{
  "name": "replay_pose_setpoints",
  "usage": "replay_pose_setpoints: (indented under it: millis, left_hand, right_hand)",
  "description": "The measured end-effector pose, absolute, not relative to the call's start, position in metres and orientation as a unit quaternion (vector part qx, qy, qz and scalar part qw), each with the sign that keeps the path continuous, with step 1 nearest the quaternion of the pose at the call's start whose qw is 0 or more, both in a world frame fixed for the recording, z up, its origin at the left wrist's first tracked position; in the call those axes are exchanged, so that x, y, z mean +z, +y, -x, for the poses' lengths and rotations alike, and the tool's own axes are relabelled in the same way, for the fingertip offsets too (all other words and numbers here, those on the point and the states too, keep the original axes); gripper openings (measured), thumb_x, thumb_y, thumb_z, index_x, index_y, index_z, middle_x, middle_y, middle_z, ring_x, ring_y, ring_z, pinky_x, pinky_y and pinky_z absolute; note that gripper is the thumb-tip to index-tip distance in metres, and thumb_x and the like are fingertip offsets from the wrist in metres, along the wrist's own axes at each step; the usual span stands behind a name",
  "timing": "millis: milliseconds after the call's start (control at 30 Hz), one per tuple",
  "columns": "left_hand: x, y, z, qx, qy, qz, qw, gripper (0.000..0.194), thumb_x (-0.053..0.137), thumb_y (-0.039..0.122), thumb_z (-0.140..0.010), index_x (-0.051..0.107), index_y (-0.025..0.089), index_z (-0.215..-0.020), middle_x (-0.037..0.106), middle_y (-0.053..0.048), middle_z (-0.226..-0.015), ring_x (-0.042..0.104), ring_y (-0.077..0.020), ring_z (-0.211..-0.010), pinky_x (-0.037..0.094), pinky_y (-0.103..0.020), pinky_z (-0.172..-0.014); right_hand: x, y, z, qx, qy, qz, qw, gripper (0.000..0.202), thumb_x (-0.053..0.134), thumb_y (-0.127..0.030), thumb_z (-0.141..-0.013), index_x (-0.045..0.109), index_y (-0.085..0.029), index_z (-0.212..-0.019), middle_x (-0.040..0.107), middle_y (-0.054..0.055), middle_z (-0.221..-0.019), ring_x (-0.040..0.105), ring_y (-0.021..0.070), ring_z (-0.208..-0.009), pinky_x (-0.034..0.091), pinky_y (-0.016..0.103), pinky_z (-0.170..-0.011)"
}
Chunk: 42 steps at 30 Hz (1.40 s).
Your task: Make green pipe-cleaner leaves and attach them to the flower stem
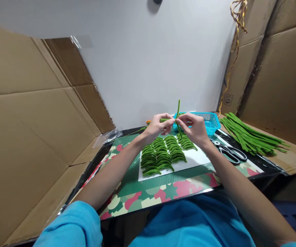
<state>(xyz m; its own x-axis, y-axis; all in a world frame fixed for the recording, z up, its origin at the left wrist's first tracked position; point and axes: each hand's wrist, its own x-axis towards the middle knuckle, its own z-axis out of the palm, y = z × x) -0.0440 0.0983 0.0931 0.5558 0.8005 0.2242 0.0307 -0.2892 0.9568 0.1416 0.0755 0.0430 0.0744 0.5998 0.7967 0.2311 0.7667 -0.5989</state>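
Two fuzzy green stems cross between my hands, one nearly upright (pixel 178 107), the other lying level. My left hand (pixel 160 125) is closed on the level stem. My right hand (pixel 193 127) pinches close to the crossing, with thumb and finger together on the green stems. Below the hands, several short curved green pieces (pixel 163 154) lie in neat columns on a white sheet (pixel 148 177). The fingertips hide the exact joint of the stems.
A blue plastic basket (pixel 212 120) stands behind my right hand. Black-handled scissors (pixel 231 154) and a bundle of long green stems (pixel 251 133) lie to the right. Cardboard walls rise at the left (pixel 29 103) and right (pixel 287 75). The patterned mat (pixel 137 192) covers the table.
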Motion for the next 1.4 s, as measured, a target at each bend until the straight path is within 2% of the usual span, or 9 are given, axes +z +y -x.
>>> replay_pose_setpoints:
  millis: [133, 233, 333, 500, 767, 967, 1167, 1333, 1400]
  left_hand:
    - [0.098, 0.084, 0.038, 0.348, 0.275, -0.661, 0.604, 0.030, 0.087, 0.036, -0.080, 0.066, 0.015, -0.084, 0.053, 0.004, -0.067, 0.043, -0.0039, -0.052, 0.027, -0.020, -0.047]
    - [0.100, 0.069, 0.031, 0.322, 0.256, -0.676, 0.612, 0.026, 0.086, 0.033, -0.083, 0.069, 0.014, -0.083, 0.056, 0.003, -0.069, 0.043, -0.0036, -0.052, 0.027, -0.020, -0.046]
    - [0.100, 0.055, 0.022, 0.311, 0.234, -0.696, 0.604, 0.026, 0.085, 0.035, -0.084, 0.070, 0.014, -0.086, 0.057, 0.002, -0.066, 0.047, -0.0056, -0.051, 0.029, -0.021, -0.046]
    - [0.099, 0.037, 0.009, 0.339, 0.221, -0.699, 0.589, 0.026, 0.086, 0.034, -0.083, 0.067, 0.016, -0.083, 0.054, 0.003, -0.055, 0.047, -0.0078, -0.046, 0.031, -0.022, -0.044]
    - [0.090, 0.027, 0.003, 0.357, 0.210, -0.702, 0.579, 0.022, 0.081, 0.028, -0.083, 0.064, 0.016, -0.079, 0.057, 0.003, -0.052, 0.047, -0.0068, -0.042, 0.033, -0.021, -0.042]
    - [0.084, 0.025, 0.001, 0.385, 0.184, -0.757, 0.495, 0.015, 0.075, 0.026, -0.090, 0.064, 0.016, -0.085, 0.059, 0.003, -0.062, 0.054, -0.0086, -0.050, 0.044, -0.022, -0.047]
    - [0.087, 0.023, 0.003, 0.376, 0.160, -0.848, 0.338, 0.007, 0.066, 0.021, -0.095, 0.065, 0.016, -0.090, 0.066, -0.004, -0.082, 0.060, -0.0131, -0.069, 0.047, -0.027, -0.060]
    - [0.086, 0.028, 0.004, 0.341, 0.110, -0.920, 0.159, 0.012, 0.055, 0.017, -0.098, 0.062, 0.019, -0.088, 0.065, -0.003, -0.078, 0.053, -0.0133, -0.066, 0.043, -0.031, -0.063]
    - [0.084, 0.031, 0.004, 0.342, 0.112, -0.923, 0.134, 0.014, 0.053, 0.017, -0.098, 0.061, 0.019, -0.087, 0.066, -0.003, -0.081, 0.053, -0.0136, -0.067, 0.043, -0.031, -0.064]
  right_hand:
    - [0.041, 0.050, -0.160, -0.048, -0.717, 0.280, 0.637, 0.012, 0.065, -0.023, -0.102, 0.077, -0.023, -0.104, 0.077, 0.004, -0.097, 0.071, 0.0139, -0.074, 0.057, 0.024, -0.059]
    - [0.039, 0.027, -0.176, -0.178, -0.726, 0.250, 0.615, 0.023, 0.069, -0.011, -0.099, 0.077, -0.025, -0.115, 0.080, 0.006, -0.104, 0.077, 0.0165, -0.086, 0.062, 0.026, -0.070]
    - [0.039, 0.010, -0.188, -0.261, -0.733, 0.236, 0.581, 0.033, 0.071, -0.005, -0.096, 0.077, -0.026, -0.122, 0.083, 0.006, -0.101, 0.079, 0.0174, -0.084, 0.062, 0.027, -0.071]
    - [0.037, 0.000, -0.198, -0.304, -0.726, 0.234, 0.570, 0.045, 0.071, -0.005, -0.095, 0.075, -0.030, -0.133, 0.084, 0.006, -0.101, 0.082, 0.0202, -0.082, 0.064, 0.028, -0.070]
    - [0.018, 0.001, -0.207, -0.288, -0.738, 0.251, 0.556, 0.033, 0.072, -0.009, -0.094, 0.081, -0.031, -0.117, 0.084, 0.005, -0.097, 0.080, 0.0204, -0.078, 0.063, 0.029, -0.067]
    - [0.021, 0.000, -0.193, -0.120, -0.726, 0.270, 0.621, 0.020, 0.064, -0.014, -0.099, 0.078, -0.027, -0.104, 0.078, 0.005, -0.090, 0.074, 0.0197, -0.079, 0.061, 0.033, -0.070]
    - [0.028, -0.005, -0.198, 0.081, -0.717, 0.288, 0.629, 0.008, 0.073, -0.027, -0.096, 0.077, -0.025, -0.090, 0.070, 0.004, -0.085, 0.063, 0.0186, -0.071, 0.052, 0.031, -0.055]
    - [0.033, -0.008, -0.194, 0.401, -0.617, 0.285, 0.615, 0.022, 0.081, -0.039, -0.088, 0.073, -0.021, -0.078, 0.050, -0.002, -0.066, 0.041, 0.0110, -0.052, 0.031, 0.025, -0.043]
    - [0.035, -0.007, -0.190, 0.481, -0.563, 0.286, 0.608, 0.028, 0.086, -0.043, -0.081, 0.071, -0.020, -0.074, 0.044, -0.004, -0.061, 0.033, 0.0092, -0.051, 0.026, 0.024, -0.043]
